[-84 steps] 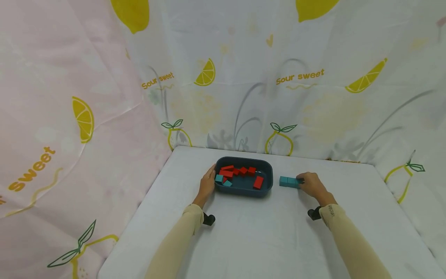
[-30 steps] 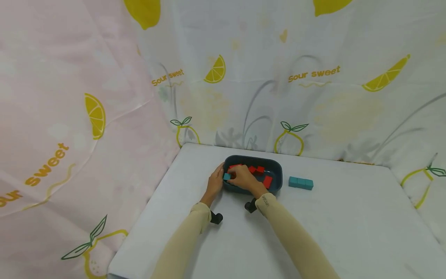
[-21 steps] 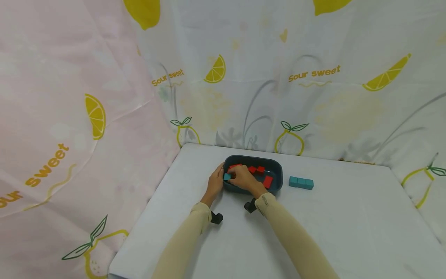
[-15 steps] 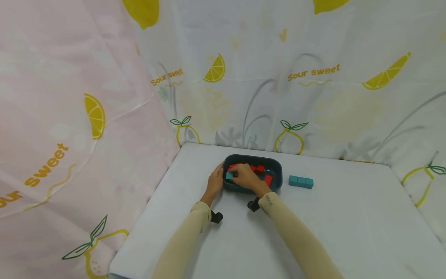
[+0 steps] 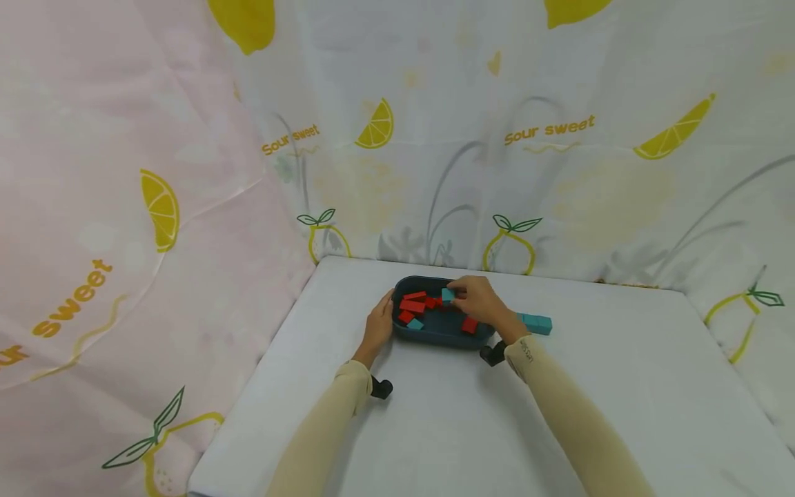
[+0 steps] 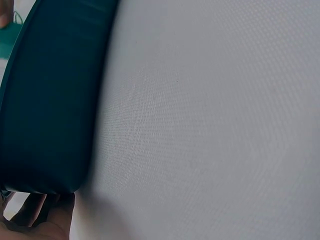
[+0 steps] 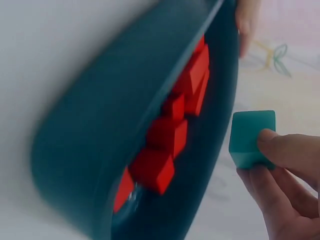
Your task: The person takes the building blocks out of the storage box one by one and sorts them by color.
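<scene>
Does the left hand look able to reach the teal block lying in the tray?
Probably yes: the left hand touches the tray near the teal block, which nothing covers; the hand need only go over that side.

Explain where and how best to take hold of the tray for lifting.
Probably by both short end walls, one hand coming from each side: the tray is longer than wide, open-topped and sits flat on the table. The left hand lies against the left end; the right hand holds a teal cube.
</scene>
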### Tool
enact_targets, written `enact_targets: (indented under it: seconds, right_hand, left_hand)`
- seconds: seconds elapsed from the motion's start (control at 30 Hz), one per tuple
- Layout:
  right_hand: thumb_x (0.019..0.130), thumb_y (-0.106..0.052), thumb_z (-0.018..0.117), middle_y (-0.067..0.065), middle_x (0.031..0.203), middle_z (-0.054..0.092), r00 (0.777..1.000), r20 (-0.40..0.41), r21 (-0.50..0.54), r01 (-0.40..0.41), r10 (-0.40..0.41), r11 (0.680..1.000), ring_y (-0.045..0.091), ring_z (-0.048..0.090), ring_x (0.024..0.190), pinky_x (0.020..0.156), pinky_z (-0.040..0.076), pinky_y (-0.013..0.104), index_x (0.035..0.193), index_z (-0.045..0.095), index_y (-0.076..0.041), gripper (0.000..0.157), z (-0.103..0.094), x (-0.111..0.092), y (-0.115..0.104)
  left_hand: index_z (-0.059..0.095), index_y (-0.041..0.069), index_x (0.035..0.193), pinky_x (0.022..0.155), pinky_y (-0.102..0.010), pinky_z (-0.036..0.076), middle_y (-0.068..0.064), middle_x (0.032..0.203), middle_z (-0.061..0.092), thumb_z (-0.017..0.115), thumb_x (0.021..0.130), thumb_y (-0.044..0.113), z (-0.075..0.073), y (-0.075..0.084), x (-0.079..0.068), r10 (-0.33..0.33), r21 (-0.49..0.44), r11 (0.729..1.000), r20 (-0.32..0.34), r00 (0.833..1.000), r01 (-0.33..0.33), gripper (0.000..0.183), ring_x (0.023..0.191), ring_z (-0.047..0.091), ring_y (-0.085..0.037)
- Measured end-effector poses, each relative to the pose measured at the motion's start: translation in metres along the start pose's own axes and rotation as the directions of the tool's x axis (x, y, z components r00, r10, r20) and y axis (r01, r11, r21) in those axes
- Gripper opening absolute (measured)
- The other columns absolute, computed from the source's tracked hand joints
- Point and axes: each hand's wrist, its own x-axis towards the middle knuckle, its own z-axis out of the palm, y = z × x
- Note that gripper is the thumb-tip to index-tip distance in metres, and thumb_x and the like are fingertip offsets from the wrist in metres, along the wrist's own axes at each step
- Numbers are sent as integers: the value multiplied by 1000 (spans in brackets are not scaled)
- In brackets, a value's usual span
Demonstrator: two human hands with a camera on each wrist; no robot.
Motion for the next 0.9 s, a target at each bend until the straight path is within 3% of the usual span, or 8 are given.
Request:
enact_targets:
  seconds: [0.57,0.9]
  right_hand:
    - [88,1,65,30,117,62,983,-86,-148,-171,160,974,44,63,105,86,54,52,117,64,12,31,-94,-79,76]
    - [84,-2,69,29,107,67,966,-75,-198,-256,246,946,44,65,99,82,54,54,111,65,13,31,-114,-118,105]
  left_hand:
    - [43,14,148,115,-46,28,-9,149,44,36,108,24,-2,-3,1,-2,-11,1000,1,1000,2,42,139,37,-28]
    - [43,14,148,114,-47,28,-9,149,43,37,108,23,-1,-2,1,-7,-18,1000,5,1000,7,42,138,38,-28]
